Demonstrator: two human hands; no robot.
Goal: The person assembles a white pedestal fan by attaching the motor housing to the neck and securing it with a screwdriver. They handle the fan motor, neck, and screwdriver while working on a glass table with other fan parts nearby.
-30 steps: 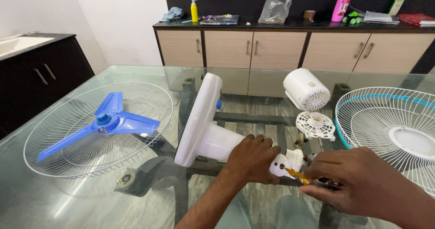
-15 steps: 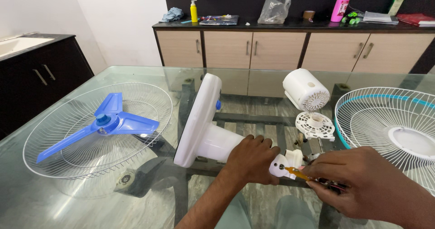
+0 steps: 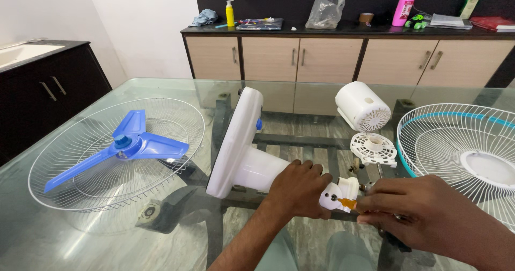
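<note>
The white plastic fan base with its neck (image 3: pixel 252 158) is clasped by the left hand (image 3: pixel 298 188); just right of that grip, an orange-handled screwdriver (image 3: pixel 348 202), lying crosswise, is pinched by the right hand (image 3: pixel 429 217)

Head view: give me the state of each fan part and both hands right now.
Fan base: lying on its side on the glass table.
Left hand: gripping the base's neck.
Right hand: holding an orange-tipped tool against the neck joint.
Blue blade: off the fan, lying in the wire guard.
Motor cover: detached, on its side.
Second guard: lying flat.
</note>
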